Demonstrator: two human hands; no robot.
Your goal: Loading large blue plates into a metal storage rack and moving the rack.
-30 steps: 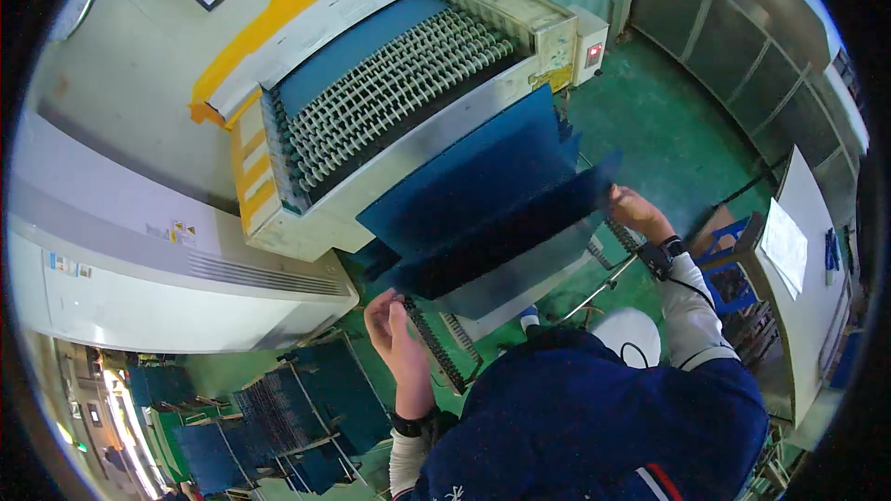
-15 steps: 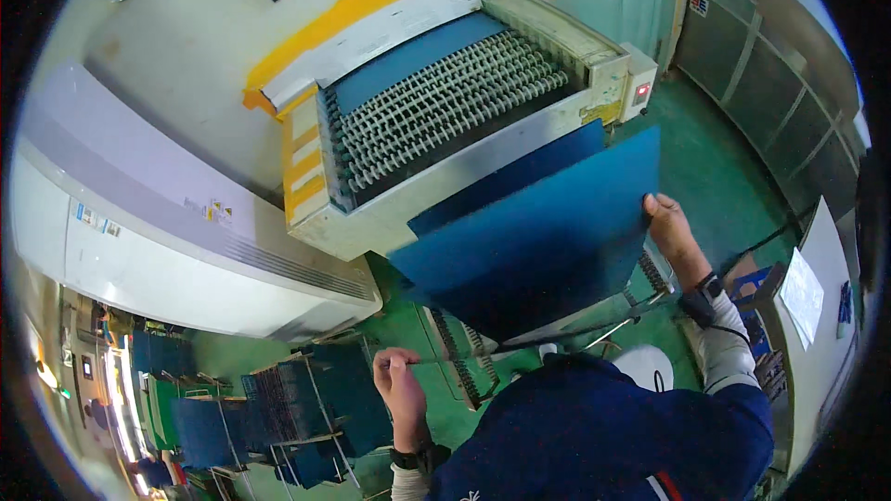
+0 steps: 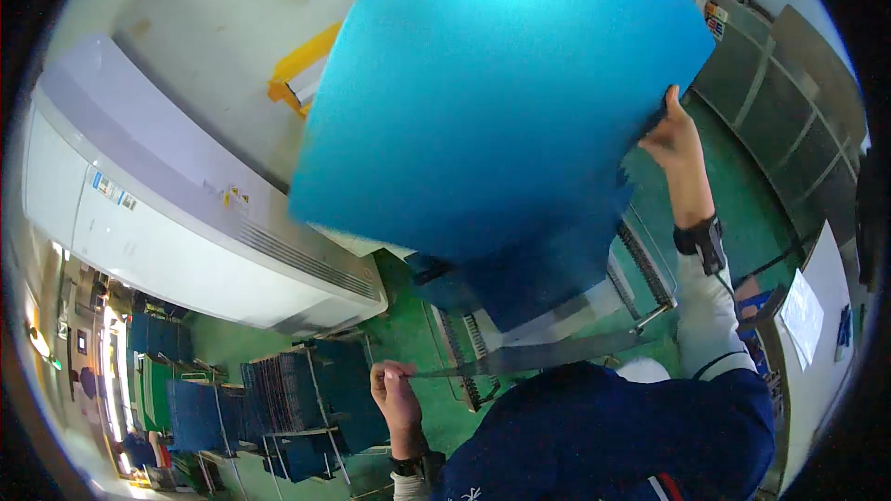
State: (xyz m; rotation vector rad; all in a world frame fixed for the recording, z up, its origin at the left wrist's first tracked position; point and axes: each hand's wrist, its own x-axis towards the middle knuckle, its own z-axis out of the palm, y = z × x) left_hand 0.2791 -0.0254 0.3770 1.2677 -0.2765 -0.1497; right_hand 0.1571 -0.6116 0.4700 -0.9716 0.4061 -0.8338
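Note:
A large, flat blue panel (image 3: 501, 93) is raised and tilted before me, covering most of the roller machine. My right hand (image 3: 680, 148) grips its right edge, thumb up and fingers curled round the edge. My left hand (image 3: 397, 396), lower and to the left, pinches the end of a thin dark sheet (image 3: 543, 355) that is seen nearly edge-on and stretches to the right in front of my body. Below the raised panel are darker blue panels (image 3: 524, 283), partly hidden, beside a metal rack (image 3: 650, 264) with coiled, toothed side rails.
A white air conditioner (image 3: 200, 223) lies along the left. Racks of dark blue panels (image 3: 283, 394) stand at the lower left on the green floor (image 3: 404, 315). At right are a white-topped table (image 3: 824, 292) with paper and a grey partition (image 3: 780, 97).
The blue panel has swung up and toward me, now hiding the rollers. My right hand has risen with it. The dark sheet shows more of its face; my left hand has barely moved.

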